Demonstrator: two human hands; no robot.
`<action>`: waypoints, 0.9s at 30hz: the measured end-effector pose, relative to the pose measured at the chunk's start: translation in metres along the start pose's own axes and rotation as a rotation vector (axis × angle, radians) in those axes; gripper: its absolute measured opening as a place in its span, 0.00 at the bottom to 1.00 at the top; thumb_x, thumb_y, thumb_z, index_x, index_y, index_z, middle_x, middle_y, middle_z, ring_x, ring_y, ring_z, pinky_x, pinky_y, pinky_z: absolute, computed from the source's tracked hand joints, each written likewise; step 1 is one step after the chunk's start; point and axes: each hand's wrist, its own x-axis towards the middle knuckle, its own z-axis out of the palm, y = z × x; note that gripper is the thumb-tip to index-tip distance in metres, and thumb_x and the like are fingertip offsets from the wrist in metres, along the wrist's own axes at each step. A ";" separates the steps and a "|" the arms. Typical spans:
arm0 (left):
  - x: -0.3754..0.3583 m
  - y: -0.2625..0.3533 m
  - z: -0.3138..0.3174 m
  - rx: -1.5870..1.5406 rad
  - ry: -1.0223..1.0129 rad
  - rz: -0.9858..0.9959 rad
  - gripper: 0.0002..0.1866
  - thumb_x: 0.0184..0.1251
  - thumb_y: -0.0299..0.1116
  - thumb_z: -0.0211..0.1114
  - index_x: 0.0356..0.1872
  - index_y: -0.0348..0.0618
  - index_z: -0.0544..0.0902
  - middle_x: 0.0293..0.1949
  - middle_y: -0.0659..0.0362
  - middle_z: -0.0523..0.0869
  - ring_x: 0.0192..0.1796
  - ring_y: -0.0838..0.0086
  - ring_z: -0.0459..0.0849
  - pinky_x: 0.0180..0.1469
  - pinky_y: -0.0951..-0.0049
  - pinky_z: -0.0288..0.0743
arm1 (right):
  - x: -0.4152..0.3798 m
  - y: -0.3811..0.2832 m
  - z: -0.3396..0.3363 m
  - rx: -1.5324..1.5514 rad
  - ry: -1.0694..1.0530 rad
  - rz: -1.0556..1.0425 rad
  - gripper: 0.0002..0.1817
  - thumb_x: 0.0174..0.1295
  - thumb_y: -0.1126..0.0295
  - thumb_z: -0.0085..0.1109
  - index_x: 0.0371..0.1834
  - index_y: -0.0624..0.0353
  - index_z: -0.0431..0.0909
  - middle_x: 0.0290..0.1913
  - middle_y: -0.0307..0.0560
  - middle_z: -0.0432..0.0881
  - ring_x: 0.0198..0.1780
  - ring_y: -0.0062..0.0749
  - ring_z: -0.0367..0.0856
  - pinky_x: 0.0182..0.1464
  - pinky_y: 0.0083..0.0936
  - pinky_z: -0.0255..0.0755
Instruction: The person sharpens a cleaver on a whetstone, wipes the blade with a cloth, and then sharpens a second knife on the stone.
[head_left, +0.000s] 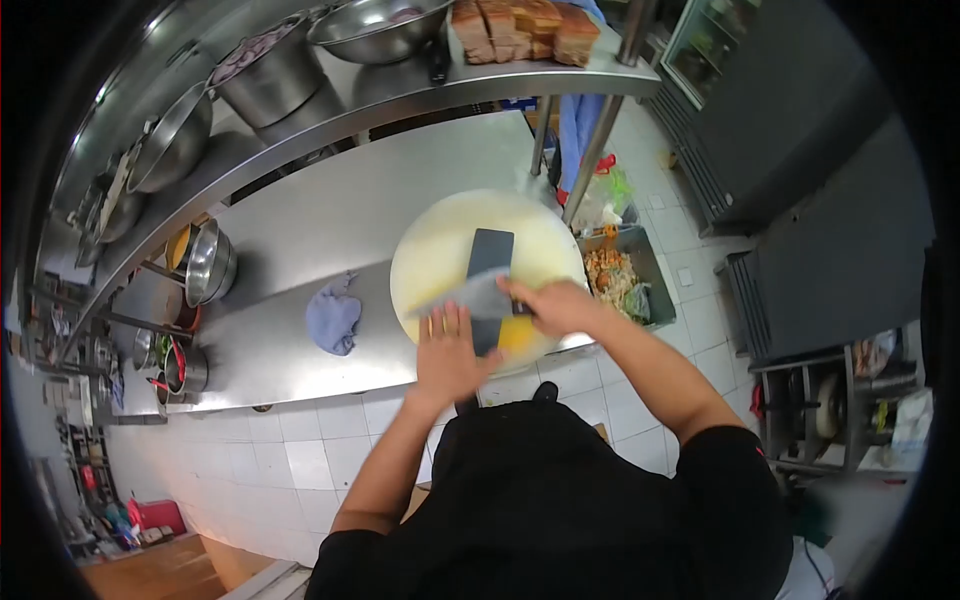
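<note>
A knife (474, 297) with a broad, slightly motion-blurred blade lies across a dark, flat sharpening stone (492, 252). The stone rests on a round, whitish chopping board (428, 232). My right hand (560, 307) is closed round the knife's handle, on the right side of the board. My left hand (450, 355) has its fingers stretched out flat, the tips touching the blade near its left end. Between blade and stone, the contact is hidden from above.
A blue cloth (334, 316) lies on the steel counter (300, 225) left of the board. Pork belly slabs (525, 32), metal bowls (385, 28) and a pot (268, 78) stand on the shelf above. Right of the counter, a grey bin (652, 268) holds food scraps.
</note>
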 end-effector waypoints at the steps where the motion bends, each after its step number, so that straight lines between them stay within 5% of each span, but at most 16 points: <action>1: 0.025 -0.015 0.011 -0.028 0.097 0.010 0.52 0.72 0.71 0.52 0.74 0.26 0.68 0.74 0.34 0.71 0.76 0.41 0.70 0.80 0.42 0.53 | 0.014 0.006 -0.015 -0.004 0.016 0.046 0.46 0.61 0.68 0.61 0.84 0.38 0.52 0.42 0.59 0.89 0.43 0.59 0.88 0.49 0.52 0.80; 6: 0.067 -0.016 -0.029 -0.106 -0.142 -0.067 0.50 0.73 0.70 0.50 0.73 0.27 0.70 0.73 0.37 0.73 0.76 0.44 0.70 0.81 0.42 0.50 | 0.020 0.007 -0.028 0.048 0.039 0.123 0.46 0.62 0.68 0.61 0.85 0.38 0.52 0.45 0.60 0.89 0.46 0.58 0.88 0.52 0.51 0.80; 9: 0.001 0.010 -0.024 -0.072 -0.236 -0.003 0.53 0.71 0.71 0.54 0.70 0.19 0.70 0.70 0.29 0.74 0.73 0.37 0.71 0.80 0.42 0.52 | -0.021 -0.009 0.008 0.019 -0.038 0.064 0.46 0.62 0.67 0.60 0.85 0.37 0.52 0.45 0.60 0.89 0.46 0.59 0.88 0.51 0.51 0.80; 11: -0.010 0.022 -0.016 0.011 -0.158 0.012 0.53 0.67 0.72 0.59 0.67 0.20 0.73 0.69 0.30 0.75 0.71 0.37 0.74 0.78 0.43 0.57 | -0.032 0.003 0.042 -0.047 0.370 -0.245 0.45 0.63 0.67 0.60 0.85 0.37 0.52 0.45 0.59 0.89 0.46 0.60 0.88 0.51 0.51 0.80; 12: -0.013 0.026 -0.015 0.035 -0.172 0.016 0.54 0.68 0.72 0.57 0.68 0.19 0.72 0.70 0.29 0.73 0.72 0.37 0.73 0.79 0.43 0.55 | -0.030 0.001 0.031 -0.042 0.368 -0.238 0.45 0.63 0.67 0.60 0.85 0.37 0.52 0.45 0.59 0.89 0.46 0.60 0.88 0.51 0.51 0.80; 14: 0.028 0.008 -0.003 -0.031 -0.025 0.031 0.55 0.70 0.72 0.54 0.72 0.18 0.67 0.72 0.29 0.71 0.76 0.35 0.68 0.81 0.41 0.49 | -0.009 -0.001 -0.017 0.023 -0.077 0.131 0.45 0.62 0.67 0.60 0.85 0.37 0.52 0.45 0.58 0.89 0.47 0.59 0.88 0.52 0.50 0.80; 17: 0.102 -0.023 -0.002 -0.158 -0.072 0.013 0.52 0.73 0.71 0.49 0.75 0.26 0.66 0.76 0.35 0.68 0.79 0.41 0.64 0.82 0.43 0.49 | 0.019 0.026 -0.026 0.031 0.063 0.162 0.46 0.62 0.67 0.60 0.85 0.40 0.50 0.43 0.58 0.89 0.44 0.59 0.89 0.48 0.51 0.81; 21: 0.066 0.008 -0.011 0.016 -0.152 0.041 0.52 0.72 0.72 0.50 0.73 0.24 0.69 0.75 0.34 0.70 0.77 0.39 0.67 0.81 0.42 0.49 | -0.015 0.005 -0.024 0.046 -0.043 0.233 0.48 0.61 0.68 0.60 0.85 0.38 0.48 0.43 0.59 0.89 0.44 0.59 0.89 0.47 0.50 0.81; 24: 0.003 0.046 -0.027 0.031 -0.299 0.080 0.52 0.72 0.72 0.51 0.72 0.24 0.70 0.74 0.34 0.70 0.77 0.39 0.66 0.82 0.42 0.47 | -0.067 -0.009 0.002 0.013 -0.083 0.149 0.50 0.60 0.68 0.60 0.86 0.34 0.49 0.34 0.59 0.88 0.35 0.58 0.88 0.41 0.51 0.82; 27: 0.020 0.052 -0.016 0.111 -0.219 0.097 0.52 0.71 0.72 0.51 0.74 0.25 0.69 0.75 0.33 0.69 0.79 0.39 0.64 0.82 0.41 0.45 | -0.061 0.005 0.003 -0.036 -0.011 0.184 0.49 0.59 0.68 0.61 0.85 0.34 0.51 0.32 0.59 0.87 0.33 0.58 0.88 0.39 0.53 0.82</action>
